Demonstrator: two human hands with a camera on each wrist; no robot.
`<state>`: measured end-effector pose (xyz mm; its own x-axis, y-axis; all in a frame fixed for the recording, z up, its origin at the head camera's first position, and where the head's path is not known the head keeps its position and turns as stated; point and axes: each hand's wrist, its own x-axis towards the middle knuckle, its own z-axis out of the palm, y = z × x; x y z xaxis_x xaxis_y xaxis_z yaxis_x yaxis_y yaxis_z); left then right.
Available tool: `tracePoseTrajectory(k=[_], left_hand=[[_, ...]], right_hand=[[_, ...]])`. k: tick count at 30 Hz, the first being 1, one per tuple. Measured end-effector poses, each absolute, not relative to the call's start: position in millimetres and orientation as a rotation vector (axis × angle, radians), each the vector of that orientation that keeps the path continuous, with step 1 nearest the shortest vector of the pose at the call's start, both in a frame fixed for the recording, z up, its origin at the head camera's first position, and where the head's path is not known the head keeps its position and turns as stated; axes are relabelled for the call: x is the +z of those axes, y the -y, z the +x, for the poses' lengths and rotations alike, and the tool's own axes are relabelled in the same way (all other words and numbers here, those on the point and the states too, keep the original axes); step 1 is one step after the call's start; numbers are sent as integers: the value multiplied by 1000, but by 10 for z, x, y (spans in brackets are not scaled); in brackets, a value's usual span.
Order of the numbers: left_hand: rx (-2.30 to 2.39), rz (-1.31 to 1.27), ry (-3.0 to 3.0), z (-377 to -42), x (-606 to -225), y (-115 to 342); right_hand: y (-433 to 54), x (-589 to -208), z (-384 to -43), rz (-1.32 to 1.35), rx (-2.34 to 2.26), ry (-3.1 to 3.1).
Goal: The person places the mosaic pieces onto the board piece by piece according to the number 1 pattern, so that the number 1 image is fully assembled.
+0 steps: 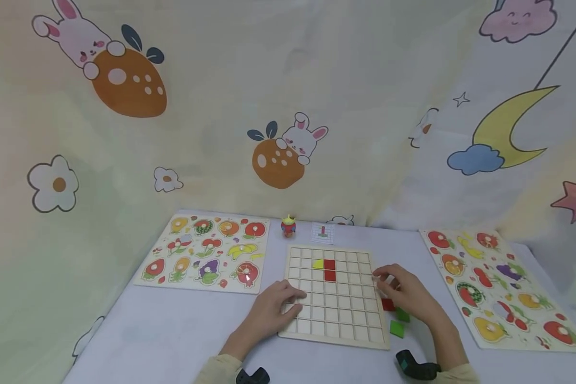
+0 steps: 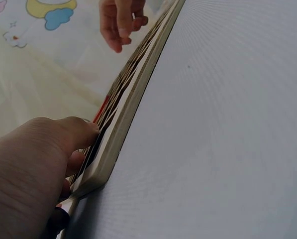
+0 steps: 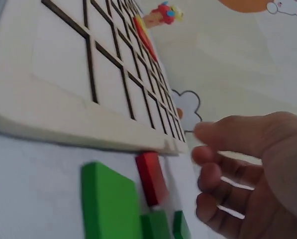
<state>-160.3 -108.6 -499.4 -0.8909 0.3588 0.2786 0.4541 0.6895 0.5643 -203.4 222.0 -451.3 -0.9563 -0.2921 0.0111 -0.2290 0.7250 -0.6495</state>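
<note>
A square wooden grid board [image 1: 336, 328] lies on the table between both hands. A yellow tile [image 1: 318, 264] sits in one of its upper cells, with red tiles [image 1: 329, 270] in cells beside it. My left hand [image 1: 268, 312] rests on the board's left edge, thumb and fingertips over the outer cells. At the right edge my right hand [image 1: 408, 293] hovers with loosely bent fingers and nothing between them. Below it, beside the board, lie a red tile [image 3: 151, 179] and several green tiles [image 3: 111, 199], partly overlapped by that hand in the head view.
Fruit puzzle boards lie on the left [image 1: 187, 282] and right [image 1: 480, 341]. Behind the grid stand a small toy figure [image 1: 288, 226] and a little card [image 1: 322, 232] with a grid pattern. A printed cloth [image 1: 211, 106] hangs along the table's back.
</note>
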Motion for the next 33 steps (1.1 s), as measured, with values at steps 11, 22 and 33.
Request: tracePoseTrajectory(k=[11, 22, 33], left_hand=[[-983, -653, 2758, -1596, -5024, 1097], [-982, -656, 2745, -1611, -5026, 1101], [-967, -678, 2702, -1608, -5048, 1092]], right_hand=[[-2428, -4482, -1962, -457, -980, -2676], [-2426, -4516, -1958, -453, -963, -2582], [-2410, -4541, -1945, -418, -901, -2634]])
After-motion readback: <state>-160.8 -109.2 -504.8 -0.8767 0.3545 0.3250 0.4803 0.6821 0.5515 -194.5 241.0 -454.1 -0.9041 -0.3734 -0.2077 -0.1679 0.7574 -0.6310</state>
